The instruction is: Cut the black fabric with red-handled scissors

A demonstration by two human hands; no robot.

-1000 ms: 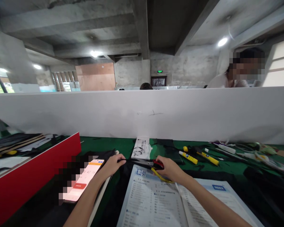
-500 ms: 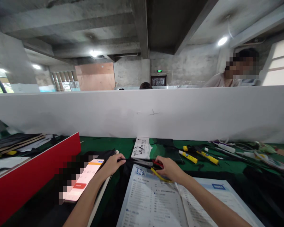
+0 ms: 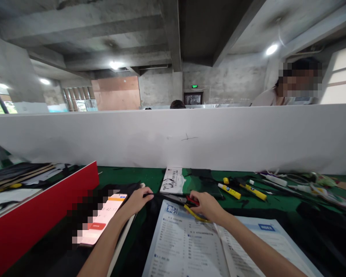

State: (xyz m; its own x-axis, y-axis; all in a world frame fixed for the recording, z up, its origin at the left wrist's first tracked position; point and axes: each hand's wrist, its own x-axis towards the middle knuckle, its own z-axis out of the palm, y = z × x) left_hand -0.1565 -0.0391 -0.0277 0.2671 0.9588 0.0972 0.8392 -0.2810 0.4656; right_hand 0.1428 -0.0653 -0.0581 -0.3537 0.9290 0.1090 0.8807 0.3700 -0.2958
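The pair of scissors with red and yellow handles and grey metal blades is in your right hand, at the top edge of the open book with white, pale-blue-bordered pages, and the blades point toward your left hand. Your right fingers grip the handles; whether the blades stand apart is too dark to tell. Your left thumb and fingertips come close together beyond the blade tips, but you cannot tell whether they pinch anything against the black cloth. Almost nothing has just changed at the scissors: both your hands keep nearly the same places as half a second ago, which suggests a steady hold rather than a stroke, so the work at the blades looks no further along. The white-and-green booklet lies just behind the scissors, unmoved, and the two yellow tubes with printed labels rest to its right on the green desk as they did. What does differ lies farther out: on the lit pink-and-white phone screen beside your left forearm, the last digits read one higher; past the upright red panel, the white sheet reaches slightly farther right; and beyond the white partition, the co-worker's head shifts back to the right.
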